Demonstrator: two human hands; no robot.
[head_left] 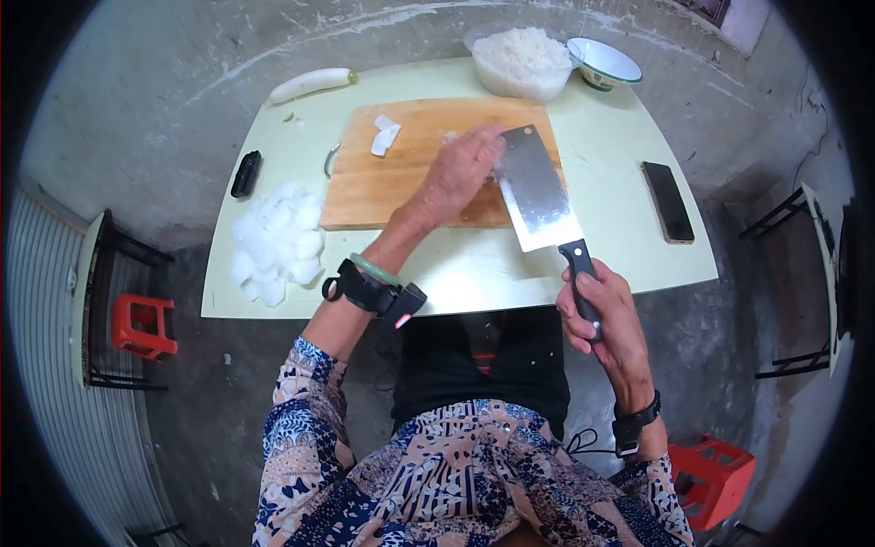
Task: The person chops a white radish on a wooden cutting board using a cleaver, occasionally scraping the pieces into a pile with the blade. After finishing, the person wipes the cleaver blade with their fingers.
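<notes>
Bare concrete floor surrounds a pale table (620,155) that carries a wooden cutting board (383,182) near its middle. The right hand (602,319) is clenched round the black handle of a cleaver (538,187), whose blade lies tilted over the board's right end, its tip corner pointing away from the person. The left hand (460,173) rests on the board with its fingertips against the blade's far corner. It is loosely curved, and whether it pinches anything underneath cannot be told.

Judging by this, bits are being cleared from the blade. That goes best with the fingers sliding along the flat and off the spine side, never across the cutting edge, while the right hand holds the cleaver steady.

Two white vegetable pieces (386,137) lie apart on the board's far left part, and a pile of white chunks (278,242) sits on the table just left of the board. A clear tub of shredded white vegetable (521,59) and a green-rimmed bowl (603,62) stand at the far edge. A smartphone (667,201) lies to the right, near the blade's swing. The near table edge below the handle is bare, giving room to draw back.
</notes>
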